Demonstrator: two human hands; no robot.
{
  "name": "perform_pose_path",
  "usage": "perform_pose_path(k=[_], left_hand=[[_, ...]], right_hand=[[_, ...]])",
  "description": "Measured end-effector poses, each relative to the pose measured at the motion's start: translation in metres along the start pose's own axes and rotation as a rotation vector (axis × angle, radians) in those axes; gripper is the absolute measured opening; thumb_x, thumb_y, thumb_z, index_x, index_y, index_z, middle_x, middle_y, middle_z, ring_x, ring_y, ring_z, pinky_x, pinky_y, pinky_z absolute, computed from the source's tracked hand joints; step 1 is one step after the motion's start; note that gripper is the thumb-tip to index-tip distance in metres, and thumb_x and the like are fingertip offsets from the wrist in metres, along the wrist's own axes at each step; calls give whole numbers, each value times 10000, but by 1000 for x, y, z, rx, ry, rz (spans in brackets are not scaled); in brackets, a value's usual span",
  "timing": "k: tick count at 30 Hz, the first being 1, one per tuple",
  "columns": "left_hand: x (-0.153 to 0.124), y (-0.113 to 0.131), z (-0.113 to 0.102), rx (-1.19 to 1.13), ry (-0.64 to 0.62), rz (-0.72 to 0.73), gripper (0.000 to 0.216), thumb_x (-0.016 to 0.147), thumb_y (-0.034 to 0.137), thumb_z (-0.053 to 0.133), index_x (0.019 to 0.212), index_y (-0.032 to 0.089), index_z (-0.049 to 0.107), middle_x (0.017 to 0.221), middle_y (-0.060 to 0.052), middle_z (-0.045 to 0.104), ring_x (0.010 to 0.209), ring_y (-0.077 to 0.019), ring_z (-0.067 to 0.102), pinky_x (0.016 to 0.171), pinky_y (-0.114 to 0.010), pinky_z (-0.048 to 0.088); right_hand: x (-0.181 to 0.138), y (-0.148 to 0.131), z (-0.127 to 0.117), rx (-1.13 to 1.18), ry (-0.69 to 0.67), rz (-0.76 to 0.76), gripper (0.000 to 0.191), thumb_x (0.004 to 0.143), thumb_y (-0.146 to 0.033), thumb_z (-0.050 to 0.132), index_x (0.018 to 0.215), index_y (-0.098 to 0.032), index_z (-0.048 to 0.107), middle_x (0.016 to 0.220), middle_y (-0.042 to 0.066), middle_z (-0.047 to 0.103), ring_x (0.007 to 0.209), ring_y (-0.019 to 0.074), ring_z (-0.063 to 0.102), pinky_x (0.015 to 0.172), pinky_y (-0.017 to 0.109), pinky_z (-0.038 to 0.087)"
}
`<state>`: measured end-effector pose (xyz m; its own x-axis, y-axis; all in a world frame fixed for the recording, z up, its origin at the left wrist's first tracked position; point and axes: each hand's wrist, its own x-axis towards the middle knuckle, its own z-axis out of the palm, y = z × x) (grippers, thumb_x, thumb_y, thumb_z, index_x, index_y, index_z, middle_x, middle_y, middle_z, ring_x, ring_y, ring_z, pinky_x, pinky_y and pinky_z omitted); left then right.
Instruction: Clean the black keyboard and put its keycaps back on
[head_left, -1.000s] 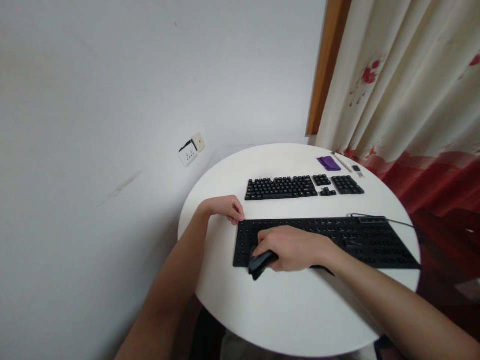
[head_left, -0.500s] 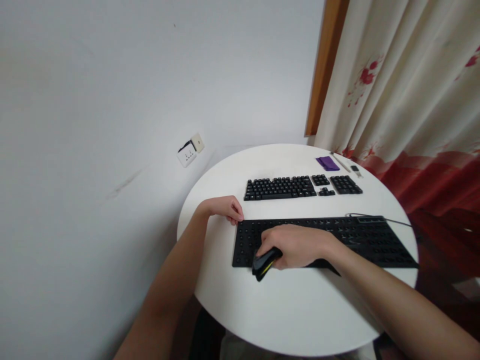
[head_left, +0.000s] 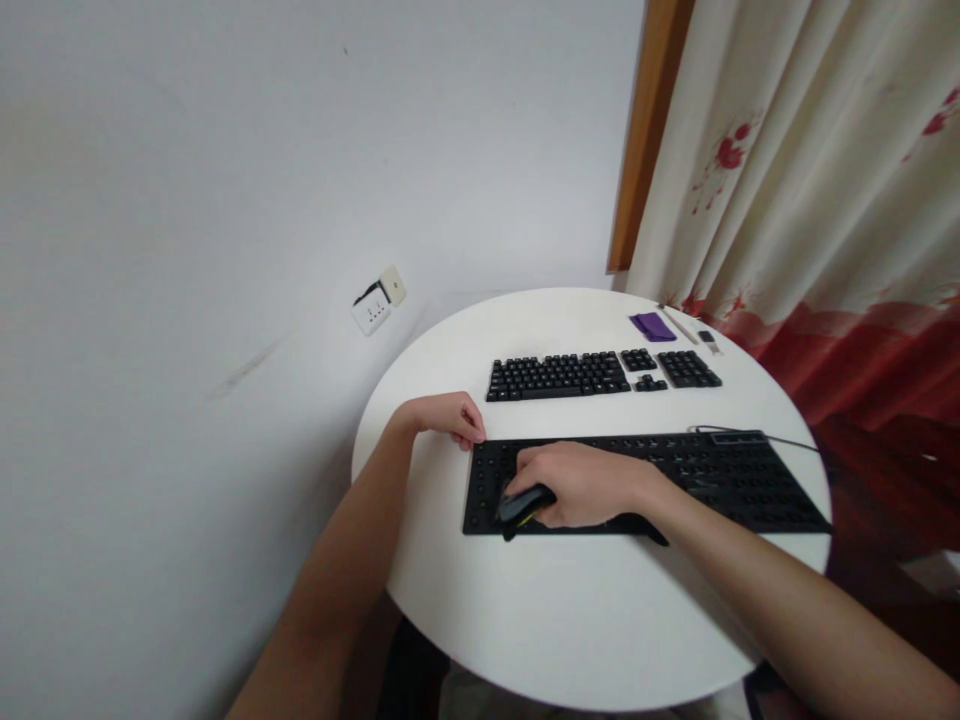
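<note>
A black keyboard base (head_left: pixel 727 475) with its keycaps off lies across the table. My left hand (head_left: pixel 454 415) is closed, its fingertips at the base's far left corner. Over the left part of the base, my right hand (head_left: pixel 574 485) is closed around a black brush-like tool (head_left: pixel 525 505) with a yellow edge. The tool's lower end is over the front left keys area, and whether it touches the base is hard to make out. Behind the base, the removed black keycaps (head_left: pixel 559 377) are laid out in keyboard order.
The white round table (head_left: pixel 570 610) stands against the wall. A folded purple cloth (head_left: pixel 653 327), a pale slender stick-like tool (head_left: pixel 679 325) and a watch-like item (head_left: pixel 708 340) lie at the back right. A cable (head_left: pixel 791 442) runs off the right edge, near the curtain (head_left: pixel 750 200).
My right hand has moved slightly away from me and to the left with the tool, whose end has shifted from the base's front edge further onto it. My left hand stays put.
</note>
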<state>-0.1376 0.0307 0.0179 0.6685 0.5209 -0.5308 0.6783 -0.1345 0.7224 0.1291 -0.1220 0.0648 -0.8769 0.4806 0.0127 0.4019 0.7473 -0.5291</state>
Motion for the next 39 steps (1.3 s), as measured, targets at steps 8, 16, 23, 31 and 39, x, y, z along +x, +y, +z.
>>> perform_pose_path(k=[8,16,23,31,39], left_hand=[[-2,4,1,-10,-8,-5,329,675,447,839,796,145,787,650,-63,731,596,-145,672,567,-201,503],[-2,3,0,6,-9,15,309,697,441,829,794,150,789,651,-63,733,592,-143,674,568,-201,507],[-3,4,0,-3,-12,9,287,697,414,827,795,146,790,649,-63,732,589,-143,666,561,-202,495],[-3,4,0,0,-11,-3,318,690,441,836,786,142,786,652,-67,732,590,-141,667,567,-204,503],[-2,3,0,-5,-10,0,297,698,424,828,796,146,790,655,-64,733,591,-139,665,571,-202,502]], right_hand=[[-4,14,-9,-97,253,262,348,818,-185,603,1151,-218,699,1064,75,683,930,213,621,768,285,420],[-3,-5,1,-125,11,97,281,786,-184,621,1046,-231,719,977,47,667,858,201,628,718,280,409],[-5,-6,-5,-173,106,189,293,833,-192,573,1100,-202,696,1032,79,675,920,225,633,760,305,415],[-4,-12,1,-235,14,160,249,789,-158,595,1001,-183,724,971,80,672,861,215,638,715,298,413],[-6,-4,-7,-212,135,208,279,847,-170,560,1095,-191,685,1025,88,668,929,229,627,762,313,410]])
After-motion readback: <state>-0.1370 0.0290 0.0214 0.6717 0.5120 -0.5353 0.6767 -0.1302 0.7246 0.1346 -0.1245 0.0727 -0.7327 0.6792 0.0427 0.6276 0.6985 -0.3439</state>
